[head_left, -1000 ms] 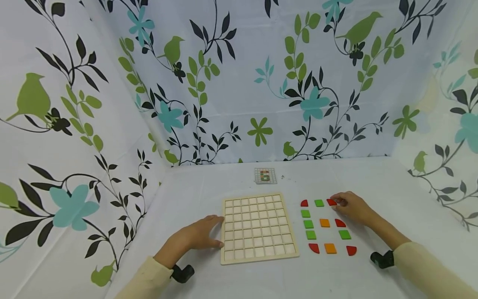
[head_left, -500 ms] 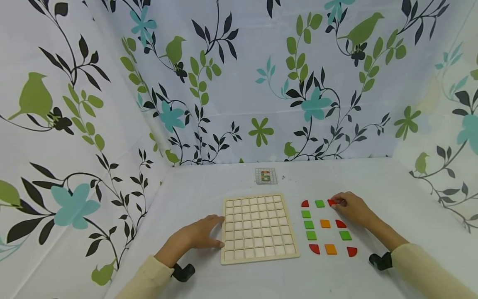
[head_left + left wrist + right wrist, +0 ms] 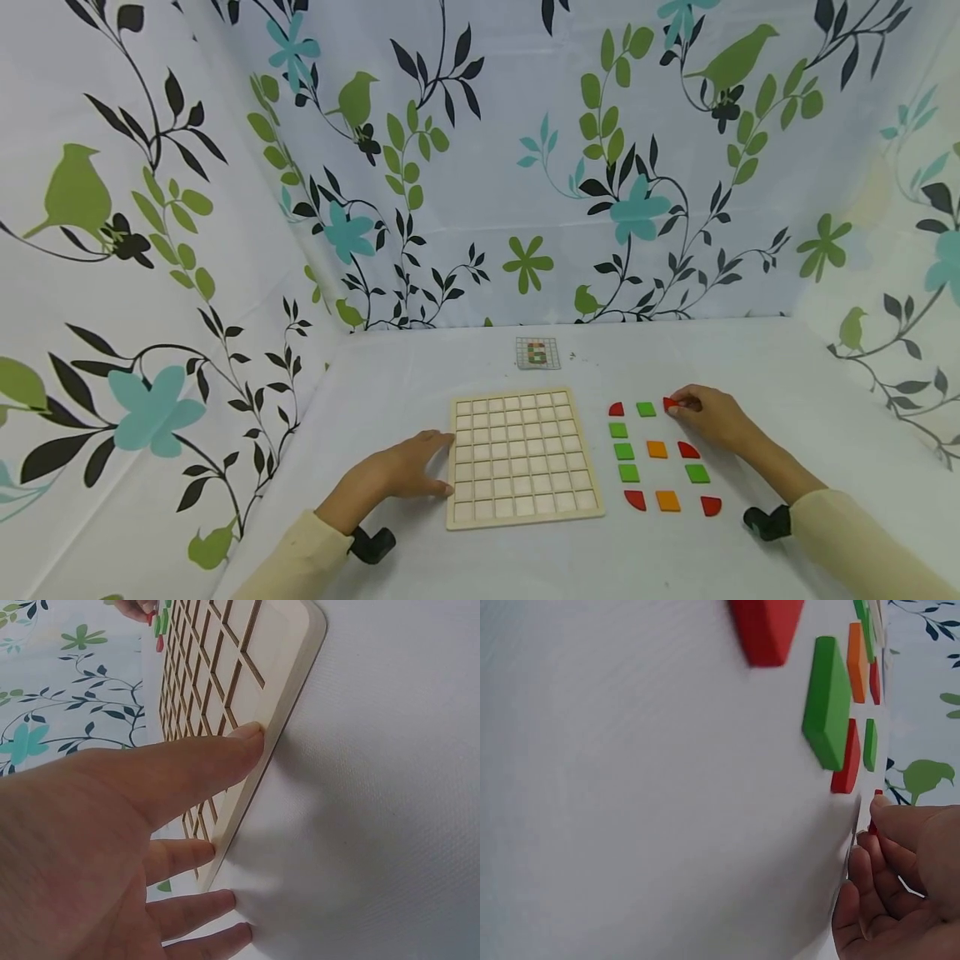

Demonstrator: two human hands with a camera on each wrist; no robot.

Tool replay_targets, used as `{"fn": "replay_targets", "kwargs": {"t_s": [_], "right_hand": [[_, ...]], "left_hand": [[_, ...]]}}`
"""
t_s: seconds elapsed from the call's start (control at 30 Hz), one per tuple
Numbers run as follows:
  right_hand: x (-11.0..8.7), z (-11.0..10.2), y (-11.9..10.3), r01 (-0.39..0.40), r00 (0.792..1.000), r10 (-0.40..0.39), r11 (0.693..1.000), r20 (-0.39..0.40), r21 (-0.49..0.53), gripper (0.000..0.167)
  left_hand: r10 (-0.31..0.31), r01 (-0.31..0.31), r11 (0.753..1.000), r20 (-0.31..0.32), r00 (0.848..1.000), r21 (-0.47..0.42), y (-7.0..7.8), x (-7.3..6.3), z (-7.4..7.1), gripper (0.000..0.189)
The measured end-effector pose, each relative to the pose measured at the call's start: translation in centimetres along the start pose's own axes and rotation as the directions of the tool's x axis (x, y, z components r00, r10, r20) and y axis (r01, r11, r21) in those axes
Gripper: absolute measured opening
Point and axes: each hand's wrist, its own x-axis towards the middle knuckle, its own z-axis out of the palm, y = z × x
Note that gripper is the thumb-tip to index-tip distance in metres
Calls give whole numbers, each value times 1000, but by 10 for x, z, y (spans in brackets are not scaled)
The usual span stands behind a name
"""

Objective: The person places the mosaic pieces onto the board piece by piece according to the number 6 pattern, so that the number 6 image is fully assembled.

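A pale wooden grid board (image 3: 525, 457) lies flat on the white table. My left hand (image 3: 405, 465) rests at its left side; in the left wrist view the thumb and one finger (image 3: 184, 853) touch the rim, with the fingers fairly straight. To the board's right, my right hand (image 3: 711, 417) pinches a red quarter-round tile (image 3: 669, 403) between thumb and fingertips, at the back right of a group of tiles. In the right wrist view that red tile (image 3: 873, 827) shows only as a thin edge between the fingertips.
Around the right hand lie several green square tiles (image 3: 623, 452), orange square tiles (image 3: 657, 450) and red quarter-round tiles (image 3: 710, 506). A small gridded pattern card (image 3: 537, 353) lies behind the board. A printed curtain (image 3: 450, 167) hangs around the table.
The red tile in my right hand appears slightly raised and tilted. The left hand stays at the board's edge; the whole view shifts a little.
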Motion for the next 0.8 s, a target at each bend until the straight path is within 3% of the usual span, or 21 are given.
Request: {"fn": "replay_targets", "kwargs": {"t_s": [0.37, 0.8], "right_hand": [[9, 5, -17, 28, 999, -29, 999, 25, 30, 27], [17, 23, -51, 54, 997, -57, 997, 44, 62, 25]], "left_hand": [[-7, 7, 1000, -2, 1000, -4, 0, 1, 1, 87], [-6, 6, 1000, 3, 1000, 2, 1, 1, 1, 87]]}}
